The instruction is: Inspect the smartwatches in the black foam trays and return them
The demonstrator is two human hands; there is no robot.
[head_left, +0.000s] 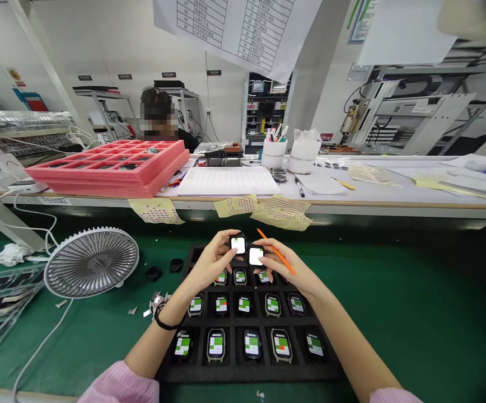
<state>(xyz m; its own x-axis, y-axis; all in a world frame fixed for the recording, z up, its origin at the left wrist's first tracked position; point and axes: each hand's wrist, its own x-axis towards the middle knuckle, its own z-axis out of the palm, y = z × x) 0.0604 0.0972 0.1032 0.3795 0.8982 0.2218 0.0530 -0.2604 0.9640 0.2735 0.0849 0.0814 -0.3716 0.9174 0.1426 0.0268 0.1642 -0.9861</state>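
Observation:
My left hand (pixel 218 254) is closed on a smartwatch (pixel 238 244) with a bright white screen. Beside it, my right hand (pixel 283 262) grips a second smartwatch (pixel 256 256), its screen also white, with an orange pen-like stick (pixel 276 252) tucked in the same hand. Both watches are held over the far part of a black foam tray (pixel 249 374). Several lit smartwatches, such as a near-row watch (pixel 215 344), sit in the tray's compartments, their screens showing green and white blocks, some with orange. My hands and forearms hide part of the tray's back.
At left stand a white fan (pixel 92 263) with a trailing cable and a clear tray of dark parts (pixel 3 308). Two black pieces lie near the fan. A raised shelf (pixel 373 210) beyond holds pink foam trays (pixel 112 168), papers and white pots. A person (pixel 159 112) sits behind it.

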